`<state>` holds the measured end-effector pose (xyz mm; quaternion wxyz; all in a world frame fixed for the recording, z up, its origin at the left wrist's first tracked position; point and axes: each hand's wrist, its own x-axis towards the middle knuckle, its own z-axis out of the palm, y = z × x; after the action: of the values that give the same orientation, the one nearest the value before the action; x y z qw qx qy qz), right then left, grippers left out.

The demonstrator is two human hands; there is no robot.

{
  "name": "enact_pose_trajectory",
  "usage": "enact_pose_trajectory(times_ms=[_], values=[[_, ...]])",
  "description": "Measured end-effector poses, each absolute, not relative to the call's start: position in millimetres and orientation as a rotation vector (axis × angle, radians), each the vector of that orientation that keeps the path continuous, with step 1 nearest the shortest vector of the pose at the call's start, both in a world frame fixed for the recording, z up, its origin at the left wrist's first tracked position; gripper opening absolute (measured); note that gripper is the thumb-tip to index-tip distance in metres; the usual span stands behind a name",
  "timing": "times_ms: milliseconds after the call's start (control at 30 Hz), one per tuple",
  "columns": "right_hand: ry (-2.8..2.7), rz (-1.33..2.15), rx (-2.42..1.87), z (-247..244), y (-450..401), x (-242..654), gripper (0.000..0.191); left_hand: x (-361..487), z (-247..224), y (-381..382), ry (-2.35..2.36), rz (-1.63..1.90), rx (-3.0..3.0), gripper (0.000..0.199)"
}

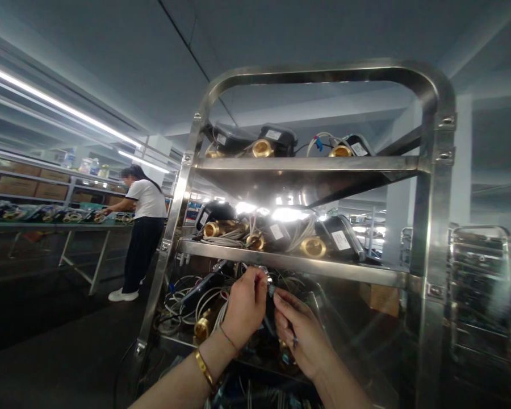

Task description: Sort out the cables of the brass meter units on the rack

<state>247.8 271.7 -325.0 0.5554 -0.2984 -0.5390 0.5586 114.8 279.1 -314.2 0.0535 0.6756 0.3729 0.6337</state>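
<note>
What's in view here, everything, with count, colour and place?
Steel rack: one, silver, centre
Boxy units: six or more, black, rack shelves
Brass fittings: several, golden, on units
Cables: many, pale, among units
Cardboard boxes: several, brown, left and lower right
Person: one, white top, left
Workbench: one, greenish-grey, left
Light tubes: several, white, overhead left
Background racks: two or more, silver, right
Small part: one, bluish, lower centre
Bracelet: one, gold, left wrist
Left hand: one, bare, lower centre
Right hand: one, bare, beside the left

Whitish cables (pixel 227 236), gold fittings (pixel 313 247)
</note>
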Motion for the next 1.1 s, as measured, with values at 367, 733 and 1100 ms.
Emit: enact_pose_trajectory(times_ms=[367,733,1100], values=[[-1.181,1.322,-0.612,-330.0,280.0,245.8,0.047,110.8,-320.3,272.6,1.132,1.909,2.135,0.011],[-1.274,1.250,-0.644,-335.9,279.8,238.9,0.049,116.1,-322.6,277.0,1.043,1.899,1.858,0.014],[-1.127,1.110,-0.751,-339.5,293.4,233.1,0.058,129.3,-311.9,277.3,1.141,1.939,1.546,0.013]])
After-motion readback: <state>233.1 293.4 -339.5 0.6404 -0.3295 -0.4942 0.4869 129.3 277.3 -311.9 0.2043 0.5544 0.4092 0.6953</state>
